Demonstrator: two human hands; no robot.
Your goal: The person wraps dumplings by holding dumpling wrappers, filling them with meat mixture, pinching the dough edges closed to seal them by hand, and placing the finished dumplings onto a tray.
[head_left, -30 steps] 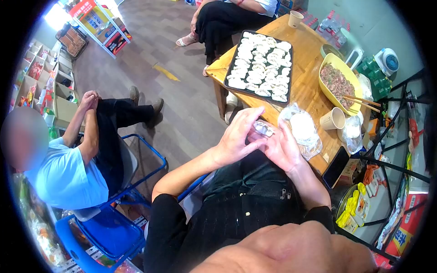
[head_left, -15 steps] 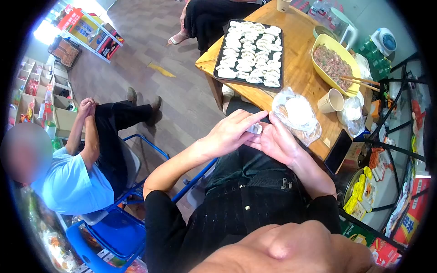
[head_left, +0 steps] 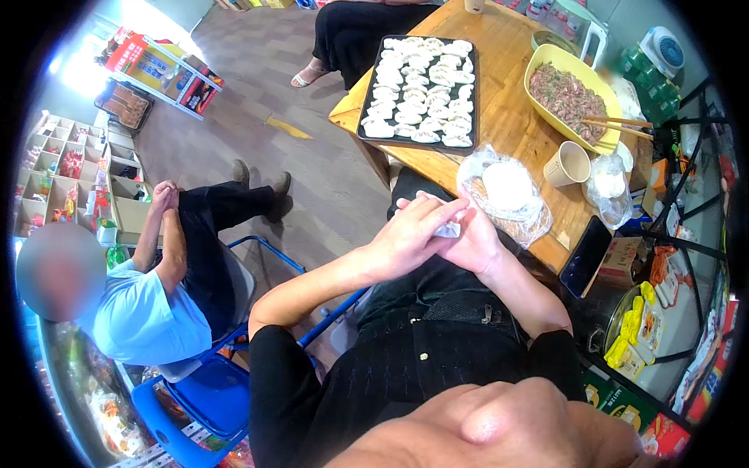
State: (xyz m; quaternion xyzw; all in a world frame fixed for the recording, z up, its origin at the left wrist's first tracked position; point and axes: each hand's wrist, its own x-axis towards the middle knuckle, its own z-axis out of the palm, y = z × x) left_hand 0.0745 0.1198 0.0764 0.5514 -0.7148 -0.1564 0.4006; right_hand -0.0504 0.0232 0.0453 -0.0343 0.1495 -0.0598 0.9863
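Observation:
A small white dumpling (head_left: 447, 230) is pinched between my two hands over my lap, mostly hidden by the fingers. My left hand (head_left: 409, 234) comes in from the left and closes over it. From the other side my right hand (head_left: 474, 243) cups it, fingers curled together with those of the left. Just beyond the hands, at the table edge, a stack of round white wrappers (head_left: 505, 187) lies on a plastic bag. Further off, a black tray (head_left: 479, 93) carries rows of folded dumplings. To its right a yellow bowl (head_left: 616, 97) contains minced filling, with chopsticks (head_left: 620, 125) resting in it.
On the wooden table (head_left: 499, 86) stand a paper cup (head_left: 567, 164) and a bagged white lump (head_left: 611, 186). A phone (head_left: 586, 256) lies by the right edge. Someone in a blue shirt (head_left: 148, 320) sits at left near a blue chair (head_left: 207, 394). Shelves of goods flank both sides.
My hands have drawn closer together around the dumpling, the left fingers reaching further over the right. The view has shifted slightly, moving the left side of the room rightward.

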